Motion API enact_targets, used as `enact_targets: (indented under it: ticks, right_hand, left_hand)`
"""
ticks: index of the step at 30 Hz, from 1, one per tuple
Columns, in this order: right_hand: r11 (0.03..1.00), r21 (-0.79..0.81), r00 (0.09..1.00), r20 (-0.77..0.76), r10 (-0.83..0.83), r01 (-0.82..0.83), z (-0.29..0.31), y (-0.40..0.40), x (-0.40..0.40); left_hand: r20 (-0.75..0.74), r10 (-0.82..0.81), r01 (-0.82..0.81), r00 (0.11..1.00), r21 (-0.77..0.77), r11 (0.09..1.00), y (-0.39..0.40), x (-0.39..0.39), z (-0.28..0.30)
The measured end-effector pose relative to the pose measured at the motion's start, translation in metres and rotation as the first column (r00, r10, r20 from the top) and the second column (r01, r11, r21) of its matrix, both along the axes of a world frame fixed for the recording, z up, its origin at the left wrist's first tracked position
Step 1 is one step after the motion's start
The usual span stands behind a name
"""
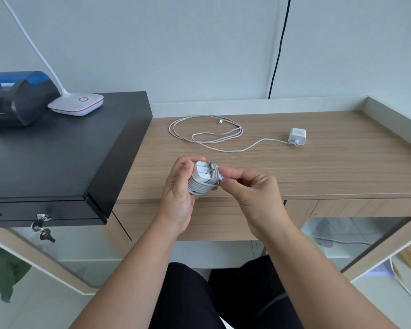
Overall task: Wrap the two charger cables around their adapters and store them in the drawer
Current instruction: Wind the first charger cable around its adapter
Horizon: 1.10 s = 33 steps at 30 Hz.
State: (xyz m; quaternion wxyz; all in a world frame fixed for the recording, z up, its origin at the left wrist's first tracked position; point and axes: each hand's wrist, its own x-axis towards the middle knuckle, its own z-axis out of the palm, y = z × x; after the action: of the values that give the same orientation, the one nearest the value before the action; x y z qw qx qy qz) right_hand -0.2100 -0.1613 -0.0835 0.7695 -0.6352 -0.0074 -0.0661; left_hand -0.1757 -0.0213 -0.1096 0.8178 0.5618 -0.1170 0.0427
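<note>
- A black cash drawer with keys in its lock is seen at the far left of the surface.
- The first adapter, its cable wound round it, is gripped in the left hand above the surface's front edge.
- The cable's free end is pinched by the right hand; it looks light and springy, so the tip is best tucked in.
- The second cable lies loose, limp and easily gathered.
- Its adapter, small, rigid and smooth, is best held by its flat sides.

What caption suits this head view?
Left hand holds a wrapped adapter; right hand pinches its cable end; second charger waits.
</note>
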Motion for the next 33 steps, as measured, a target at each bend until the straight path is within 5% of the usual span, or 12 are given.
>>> enact_targets:
  ticks: [6, 13, 24, 33]
  right_hand:
    - [0.999, -0.037, 0.999, 0.008, 0.038, -0.037, -0.005, 0.002, -0.004]
    - [0.992, 0.116, 0.998, -0.031, 0.057, -0.053, -0.01, 0.0, -0.01]
    - [0.991, -0.119, 0.994, -0.091, 0.053, -0.064, -0.002, -0.01, -0.013]
    - [0.99, -0.139, 0.995, -0.095, -0.023, 0.009, 0.007, -0.015, -0.014]
  left_hand:
    - [-0.003, -0.003, 0.003, 1.0, 0.049, 0.999, 0.0, -0.008, -0.001]
    - [0.068, -0.047, 0.042, 0.997, 0.076, 0.996, 0.001, -0.012, -0.005]
    - [0.221, -0.001, -0.069, 0.975, 0.309, 0.949, 0.004, -0.014, 0.0]
    - [0.064, -0.175, 0.156, 0.982, 0.229, 0.961, 0.0, -0.023, -0.009]
